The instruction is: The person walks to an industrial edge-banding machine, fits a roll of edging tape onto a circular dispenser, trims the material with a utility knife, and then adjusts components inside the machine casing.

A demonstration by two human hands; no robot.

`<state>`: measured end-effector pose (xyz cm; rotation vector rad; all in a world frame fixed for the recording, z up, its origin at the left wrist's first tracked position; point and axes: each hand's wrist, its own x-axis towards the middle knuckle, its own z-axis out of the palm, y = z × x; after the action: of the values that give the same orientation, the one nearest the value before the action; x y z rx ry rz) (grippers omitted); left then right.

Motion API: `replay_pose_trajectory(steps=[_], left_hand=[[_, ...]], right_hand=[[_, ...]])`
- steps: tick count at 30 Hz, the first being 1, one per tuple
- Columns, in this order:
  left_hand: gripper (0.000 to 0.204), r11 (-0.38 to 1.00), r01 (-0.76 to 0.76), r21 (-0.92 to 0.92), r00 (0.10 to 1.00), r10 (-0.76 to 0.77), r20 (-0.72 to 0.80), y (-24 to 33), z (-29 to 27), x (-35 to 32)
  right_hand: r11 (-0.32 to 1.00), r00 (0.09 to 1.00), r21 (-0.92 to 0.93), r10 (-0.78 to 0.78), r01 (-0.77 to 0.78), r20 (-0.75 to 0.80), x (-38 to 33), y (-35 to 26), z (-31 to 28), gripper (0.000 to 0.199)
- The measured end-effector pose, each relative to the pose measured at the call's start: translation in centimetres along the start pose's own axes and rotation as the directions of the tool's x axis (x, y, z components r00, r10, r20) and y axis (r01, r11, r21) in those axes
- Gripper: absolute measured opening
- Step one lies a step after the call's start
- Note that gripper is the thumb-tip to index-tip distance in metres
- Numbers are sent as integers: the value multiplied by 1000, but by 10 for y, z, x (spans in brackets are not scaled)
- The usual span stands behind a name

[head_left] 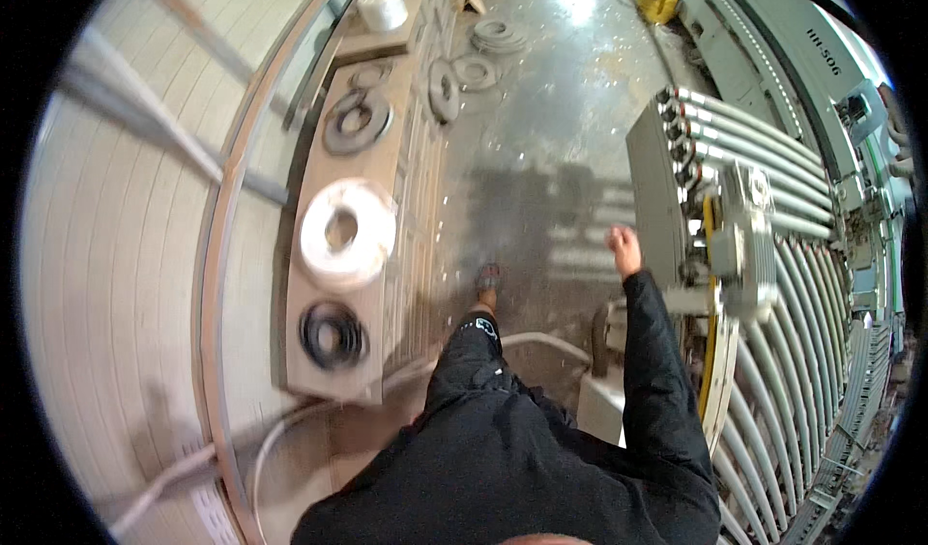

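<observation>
Right hand (623, 248) loosely curled, gripping nothing, just left of the grey roller machine (667, 187); risk judged: sleeve could catch on rollers (754, 149); left hand unseen

Black long sleeves, black trousers, open sandal (489, 278).

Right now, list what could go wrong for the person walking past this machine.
The right hand swings free close to the grey roller machine, so it might knock or catch there. A pale hose crosses the wet-looking floor just behind the sandalled foot, a possible trip or slip. The left hand is out of view.
</observation>
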<state>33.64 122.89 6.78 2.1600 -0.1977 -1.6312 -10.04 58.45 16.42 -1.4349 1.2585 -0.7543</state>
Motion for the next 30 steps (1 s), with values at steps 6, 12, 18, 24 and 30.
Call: replay_pose_trajectory(steps=[6,12,18,24,30], left_hand=[[36,975,39,-218,991,-10,132,361,12,169],[37,906,-370,203,914,394,-92,700,-49,298],[40,906,-256,-337,964,216,-153,942,4,384],[37,927,-211,-310,976,186,-110,1161,22,437],[37,537,-83,-840,996,18,-88,1348,69,541]], right_hand=[[441,751,-883,635,-158,182,-100,202,-15,34],[476,484,-385,871,-791,81,-8,144,87,34],[546,555,-335,828,-768,75,285,136,26,35],[846,824,233,526,-480,-212,792,50,-66,35],[989,973,-124,47,-77,-226,1259,-141,-231,35]])
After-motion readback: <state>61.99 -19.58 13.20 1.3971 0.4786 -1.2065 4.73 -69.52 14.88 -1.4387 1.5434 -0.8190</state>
